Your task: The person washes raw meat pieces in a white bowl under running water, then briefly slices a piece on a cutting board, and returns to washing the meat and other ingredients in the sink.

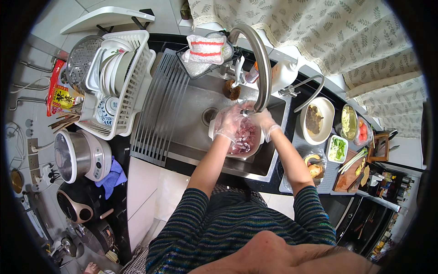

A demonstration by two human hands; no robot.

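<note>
In the sink, a white basin (257,150) holds raw minced or chopped meat (244,137) in pinkish water. Both of my hands wear clear plastic gloves. My left hand (230,120) is over the basin's left side, close to the mouth of the curved metal faucet (263,78). On the other side of the spout, my right hand (264,122) is at the basin's upper right rim. Glare, blur and the spout hide the fingertips, so their grip is not visible.
A roll-up drying rack (160,109) covers the steel sink's left part, beside a white dish rack (126,99) of plates and bowls. To the right are a white oval bowl (323,135), a dish of chopped greens (338,149) and a wooden cutting board (345,176).
</note>
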